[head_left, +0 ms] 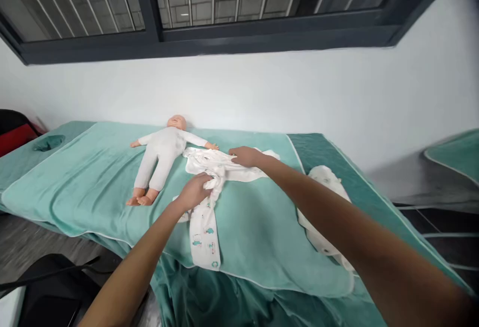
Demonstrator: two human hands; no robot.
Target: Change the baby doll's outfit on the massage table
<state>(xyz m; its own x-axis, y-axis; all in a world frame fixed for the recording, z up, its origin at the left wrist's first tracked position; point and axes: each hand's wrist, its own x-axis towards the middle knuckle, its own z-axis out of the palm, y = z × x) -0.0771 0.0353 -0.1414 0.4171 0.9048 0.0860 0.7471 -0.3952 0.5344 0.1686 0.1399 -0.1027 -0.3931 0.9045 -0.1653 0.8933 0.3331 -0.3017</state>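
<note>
White baby clothes (205, 234) printed with small green and red figures lie bunched on the green bed cover, one leg stretching toward the front edge. My left hand (196, 190) is closed on the gathered fabric near the middle of the garment. Farther back, my right hand (245, 157) pinches the upper part of the cloth, which spreads out to both sides beneath it. A baby doll (164, 147) with a white cloth body lies on its back to the left, its arm reaching close to the garment's upper edge.
Another white garment (325, 177) lies at the right, partly hidden behind my right forearm. The green-covered bed (258, 247) stands against a white wall (239, 92) below a dark-framed window (224, 37). A black chair (48, 282) with a cable stands at the lower left.
</note>
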